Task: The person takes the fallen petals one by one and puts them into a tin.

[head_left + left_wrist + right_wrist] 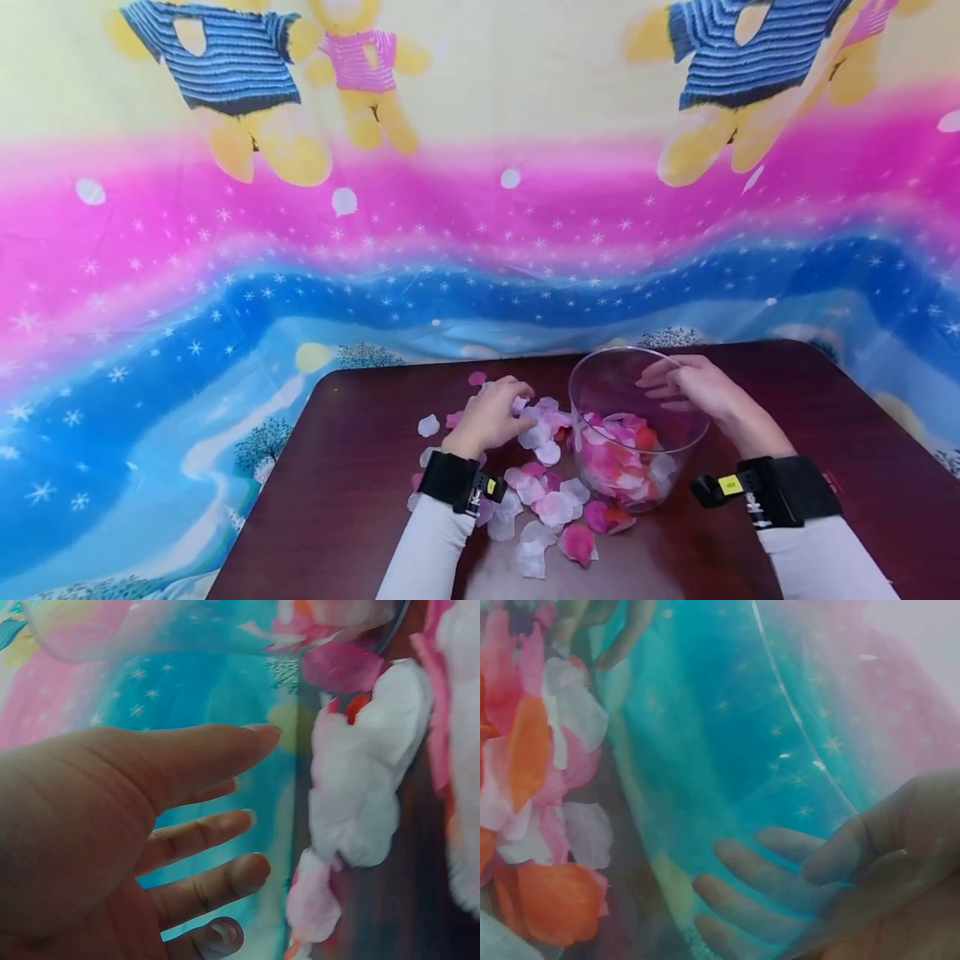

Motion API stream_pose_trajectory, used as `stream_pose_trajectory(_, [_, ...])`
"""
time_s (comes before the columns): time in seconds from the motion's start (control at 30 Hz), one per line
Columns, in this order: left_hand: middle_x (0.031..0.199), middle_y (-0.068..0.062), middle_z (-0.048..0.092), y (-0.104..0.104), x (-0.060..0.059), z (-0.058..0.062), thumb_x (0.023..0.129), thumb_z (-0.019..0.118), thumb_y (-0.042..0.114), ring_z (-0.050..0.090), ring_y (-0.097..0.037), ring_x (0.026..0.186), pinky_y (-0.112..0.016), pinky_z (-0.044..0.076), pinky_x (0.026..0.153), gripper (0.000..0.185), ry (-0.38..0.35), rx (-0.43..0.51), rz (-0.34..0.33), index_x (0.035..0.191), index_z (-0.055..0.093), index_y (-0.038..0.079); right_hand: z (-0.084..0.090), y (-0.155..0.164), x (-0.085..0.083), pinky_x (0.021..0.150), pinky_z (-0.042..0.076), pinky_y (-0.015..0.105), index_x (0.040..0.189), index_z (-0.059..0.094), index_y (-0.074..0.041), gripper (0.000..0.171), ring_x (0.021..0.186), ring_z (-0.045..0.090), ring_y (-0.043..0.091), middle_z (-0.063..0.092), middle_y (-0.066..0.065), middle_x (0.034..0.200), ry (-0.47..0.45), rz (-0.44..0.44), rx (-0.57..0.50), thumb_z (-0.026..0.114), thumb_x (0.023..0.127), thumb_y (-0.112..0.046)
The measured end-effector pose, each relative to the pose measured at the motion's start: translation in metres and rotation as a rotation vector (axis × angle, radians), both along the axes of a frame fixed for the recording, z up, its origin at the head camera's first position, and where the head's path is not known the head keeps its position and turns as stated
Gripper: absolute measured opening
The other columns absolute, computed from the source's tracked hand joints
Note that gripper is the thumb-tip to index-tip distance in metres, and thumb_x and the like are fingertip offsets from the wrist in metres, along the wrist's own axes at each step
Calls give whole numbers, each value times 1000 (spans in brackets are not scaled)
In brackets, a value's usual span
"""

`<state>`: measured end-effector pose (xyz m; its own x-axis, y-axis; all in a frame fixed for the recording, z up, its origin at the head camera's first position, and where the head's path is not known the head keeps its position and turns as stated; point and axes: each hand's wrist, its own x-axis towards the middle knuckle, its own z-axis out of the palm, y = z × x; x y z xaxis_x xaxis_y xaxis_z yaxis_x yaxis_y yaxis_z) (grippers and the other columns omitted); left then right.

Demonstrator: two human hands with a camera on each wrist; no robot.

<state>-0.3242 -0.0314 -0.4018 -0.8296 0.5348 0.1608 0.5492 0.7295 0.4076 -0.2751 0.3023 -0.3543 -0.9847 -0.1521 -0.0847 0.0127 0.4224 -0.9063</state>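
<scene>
Pink, white and orange-red artificial flower petals (553,507) lie scattered on the table. My left hand (491,414) is over the petals left of the clear round container (681,450). In the left wrist view its fingers are spread and relaxed, holding nothing, beside white petals (352,780). Mixed petals (525,772) half fill the container. At the container's right rim is my right hand (701,385), its fingers extended and seen through the clear wall. Whether those fingers are inside the container or behind it, I cannot tell.
The dark red-brown table (322,500) has its far edge close to a hanging cloth (465,225) printed with bears and snowflakes. A few single petals (428,426) lie off to the left of the pile. Each wrist wears a black strap.
</scene>
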Motion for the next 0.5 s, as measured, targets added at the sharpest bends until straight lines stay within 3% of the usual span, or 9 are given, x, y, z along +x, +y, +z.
stream_pose_trajectory(0.13, [130,-3,62,11,2,-3,90,80,29,63,-20,118,-46,53,96,50,-3,-28,-38,136,66,14,4,0,-2,95,54,51,134,55,12,44,120,63,44,61,30,133,15,22,5,29,101,-1])
stream_pose_trajectory(0.3, [132,-2,61,27,1,-13,90,80,32,62,-20,120,-36,54,96,54,60,-65,-60,137,65,12,8,2,-4,94,55,49,132,56,11,43,118,64,43,62,29,131,42,20,9,29,101,-1])
stream_pose_trajectory(0.4, [130,-2,62,34,3,-21,90,79,36,63,-19,119,-38,54,94,53,99,-96,-40,136,66,12,6,3,-3,93,56,47,132,57,11,43,117,65,43,63,29,131,38,14,1,29,101,-1])
stream_pose_trajectory(0.5, [124,-2,63,39,5,-29,89,80,39,65,-17,111,-38,56,84,51,138,-120,0,132,68,14,3,2,-1,91,57,45,131,57,11,43,117,65,42,62,29,131,23,13,-7,30,101,0])
